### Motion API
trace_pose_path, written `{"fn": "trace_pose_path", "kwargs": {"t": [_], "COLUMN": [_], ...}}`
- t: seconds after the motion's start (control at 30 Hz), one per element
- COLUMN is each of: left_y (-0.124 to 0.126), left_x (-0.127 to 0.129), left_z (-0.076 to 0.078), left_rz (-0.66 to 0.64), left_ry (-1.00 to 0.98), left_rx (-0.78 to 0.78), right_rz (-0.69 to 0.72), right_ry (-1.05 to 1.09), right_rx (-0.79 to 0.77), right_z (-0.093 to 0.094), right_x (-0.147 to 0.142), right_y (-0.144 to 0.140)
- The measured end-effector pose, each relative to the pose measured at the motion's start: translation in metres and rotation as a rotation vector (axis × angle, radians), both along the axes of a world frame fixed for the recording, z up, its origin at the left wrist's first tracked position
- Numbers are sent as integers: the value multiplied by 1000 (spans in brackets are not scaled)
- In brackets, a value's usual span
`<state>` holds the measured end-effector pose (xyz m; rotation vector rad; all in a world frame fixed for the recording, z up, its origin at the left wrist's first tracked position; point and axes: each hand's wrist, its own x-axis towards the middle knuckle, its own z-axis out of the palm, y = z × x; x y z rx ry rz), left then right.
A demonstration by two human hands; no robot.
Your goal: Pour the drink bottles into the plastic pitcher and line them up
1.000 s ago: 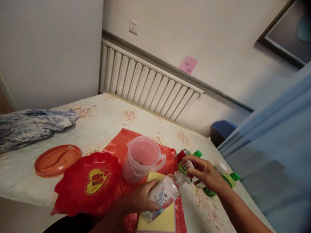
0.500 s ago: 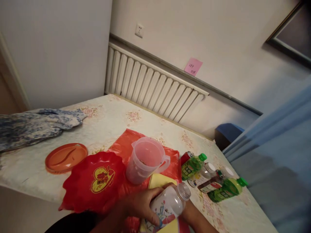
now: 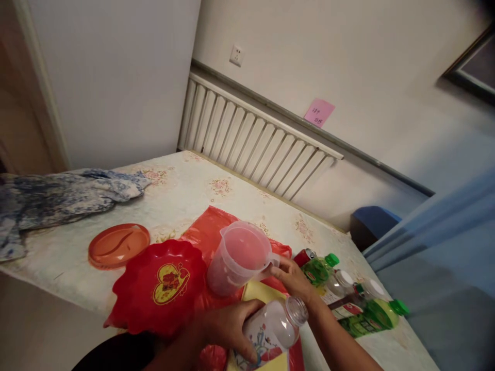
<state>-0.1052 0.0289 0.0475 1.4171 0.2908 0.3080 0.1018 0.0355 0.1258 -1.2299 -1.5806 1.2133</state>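
Note:
My left hand (image 3: 232, 324) is wrapped round a clear bottle (image 3: 273, 324) with a printed picture on its side. The bottle is uncapped and tilted, its mouth toward the upper right. A yellow cloth or sheet (image 3: 257, 292) lies under it. My right hand (image 3: 291, 275) has its fingers on the handle of a translucent pink plastic pitcher (image 3: 235, 257); part of that grip is hidden. The pitcher stands upright on a red plastic bag (image 3: 204, 226). Left of it sits a red scalloped plate (image 3: 135, 288) with a gold heart print.
An orange lid (image 3: 118, 246) and a crumpled blue-white cloth (image 3: 77, 198) lie at the left of the flowered tablecloth (image 3: 193, 178). To the right lie a red can (image 3: 303, 256), a green bottle (image 3: 369, 317) and several other bottles. A radiator (image 3: 251, 136) stands beyond the table.
My right hand has moved from behind the clear bottle up to the pitcher's handle. The left hand still holds the bottle. The whole view has shifted slightly.

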Motion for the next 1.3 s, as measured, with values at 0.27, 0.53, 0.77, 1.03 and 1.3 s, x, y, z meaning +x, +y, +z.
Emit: {"fn": "trace_pose_path", "kwargs": {"t": [0.27,0.53,0.77,1.03,1.3], "left_y": [4,7,12,19,21], "left_x": [-3,-5,-19,-24,-21], "left_z": [-14,-12,5,15,13], "left_rz": [-27,15,191,475,540], "left_ry": [29,40,-40,-10,33], "left_rx": [82,146,136,200,263], "right_rz": [-17,-161,-371,-524,-554], "right_ry": [315,366,309,201,-84], "right_rx": [15,123,351,436,273], "right_z": [5,47,107,164,166], "right_x": [-36,-41,-21,12,50], "right_y": [27,39,27,-29,-78]}}
